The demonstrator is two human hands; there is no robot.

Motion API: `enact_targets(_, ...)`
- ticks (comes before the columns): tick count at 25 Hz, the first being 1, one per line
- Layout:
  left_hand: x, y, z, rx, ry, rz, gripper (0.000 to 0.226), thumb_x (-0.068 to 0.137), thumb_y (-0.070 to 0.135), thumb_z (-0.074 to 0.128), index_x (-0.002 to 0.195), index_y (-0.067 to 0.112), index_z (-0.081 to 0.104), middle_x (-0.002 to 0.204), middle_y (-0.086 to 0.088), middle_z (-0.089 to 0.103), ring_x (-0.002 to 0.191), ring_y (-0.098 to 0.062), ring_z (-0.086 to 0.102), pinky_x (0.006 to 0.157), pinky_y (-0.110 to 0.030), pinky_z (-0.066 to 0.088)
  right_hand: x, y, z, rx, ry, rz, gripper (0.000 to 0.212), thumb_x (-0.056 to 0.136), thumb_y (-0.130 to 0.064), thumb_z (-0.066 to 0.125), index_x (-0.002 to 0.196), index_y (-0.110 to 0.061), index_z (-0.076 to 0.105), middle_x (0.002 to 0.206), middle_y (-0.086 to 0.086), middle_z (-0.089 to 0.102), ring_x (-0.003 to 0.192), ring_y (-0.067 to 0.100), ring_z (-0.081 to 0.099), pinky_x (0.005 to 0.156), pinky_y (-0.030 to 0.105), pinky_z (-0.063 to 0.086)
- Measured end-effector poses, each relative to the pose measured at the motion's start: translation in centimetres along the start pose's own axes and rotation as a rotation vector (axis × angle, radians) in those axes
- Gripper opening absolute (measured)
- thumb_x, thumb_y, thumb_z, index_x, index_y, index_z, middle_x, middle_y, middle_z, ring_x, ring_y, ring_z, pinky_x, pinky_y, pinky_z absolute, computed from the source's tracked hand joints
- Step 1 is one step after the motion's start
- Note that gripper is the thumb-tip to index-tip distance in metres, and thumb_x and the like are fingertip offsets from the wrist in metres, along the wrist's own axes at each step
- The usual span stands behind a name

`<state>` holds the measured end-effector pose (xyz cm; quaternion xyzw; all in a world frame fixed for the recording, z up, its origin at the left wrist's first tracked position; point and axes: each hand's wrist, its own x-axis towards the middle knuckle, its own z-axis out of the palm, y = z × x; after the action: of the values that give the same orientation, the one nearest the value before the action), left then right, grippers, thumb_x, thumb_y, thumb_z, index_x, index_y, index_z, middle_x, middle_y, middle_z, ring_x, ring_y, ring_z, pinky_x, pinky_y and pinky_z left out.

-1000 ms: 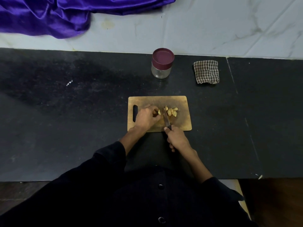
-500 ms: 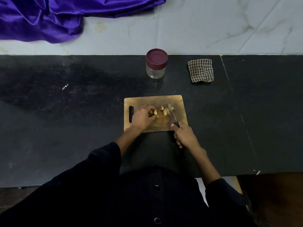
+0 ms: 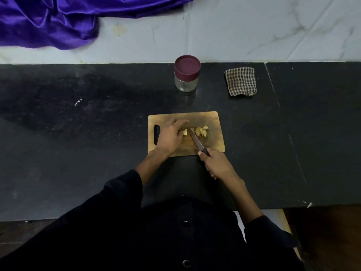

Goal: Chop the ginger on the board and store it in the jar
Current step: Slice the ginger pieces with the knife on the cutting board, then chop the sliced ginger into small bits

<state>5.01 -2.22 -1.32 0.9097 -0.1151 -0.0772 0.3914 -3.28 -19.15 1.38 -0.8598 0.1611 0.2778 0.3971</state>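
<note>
A wooden cutting board [image 3: 213, 122] lies on the black counter. Pale ginger pieces [image 3: 201, 131] sit near its middle. My left hand [image 3: 170, 134] rests on the board's left half, fingers stretched towards a ginger piece [image 3: 185, 132] at its fingertips. My right hand [image 3: 215, 163] grips the dark handle of a knife [image 3: 196, 141]; the blade runs up-left and its tip lies between that piece and the pile. A glass jar [image 3: 186, 75] with a maroon lid on it stands behind the board.
A folded checked cloth [image 3: 240, 81] lies to the right of the jar. Purple satin fabric [image 3: 48, 22] is draped on the pale marble ledge at the back left. The counter's front edge runs just below my forearms.
The knife has swung from the right of the ginger pile to its left side, blade now between the pile and my left hand. My left hand's fingers have stretched out flatter.
</note>
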Motion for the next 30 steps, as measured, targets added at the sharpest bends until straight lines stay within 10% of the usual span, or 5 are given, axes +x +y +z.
enact_targets(3, 0.0, 0.9, -0.5, 0.109, 0.003, 0.149, 0.040, 0.087, -0.003, 0.053, 0.117, 0.021, 0.064, 0.123, -0.006, 0.049, 0.116, -0.019, 0.046, 0.099, -0.035, 0.044, -0.3, -0.4, -0.3, -0.342, 0.169, -0.087, 0.029, 0.102, -0.043, 0.044, 0.105, -0.018, 0.059, 0.094, 0.003, 0.064, 0.090, 0.025, 0.063, 0.080, 0.043, 0.053)
enact_targets(20, -0.7, -0.1, -0.6, 0.171, -0.055, 0.076, 0.045, 0.090, -0.002, 0.050, 0.131, 0.015, 0.055, 0.134, -0.008, 0.048, 0.124, -0.022, 0.045, 0.108, -0.038, 0.039, 0.5, 2.6, -1.7, -0.201, 0.361, -0.042, 0.029, 0.104, -0.021, 0.044, 0.127, -0.008, 0.056, 0.118, 0.012, 0.058, 0.104, 0.026, 0.060, 0.091, 0.044, 0.052)
enact_targets(30, -4.1, -1.4, 1.0, 0.488, -0.096, 0.226, 0.052, 0.085, 0.002, 0.051, 0.136, 0.013, 0.051, 0.140, -0.002, 0.053, 0.131, -0.022, 0.043, 0.105, -0.039, 0.030, 0.9, -1.2, 2.2, -0.304, 0.262, -0.192, 0.035, 0.102, -0.022, 0.048, 0.136, -0.018, 0.044, 0.094, 0.011, 0.068, 0.074, 0.029, 0.069, 0.064, 0.048, 0.060)
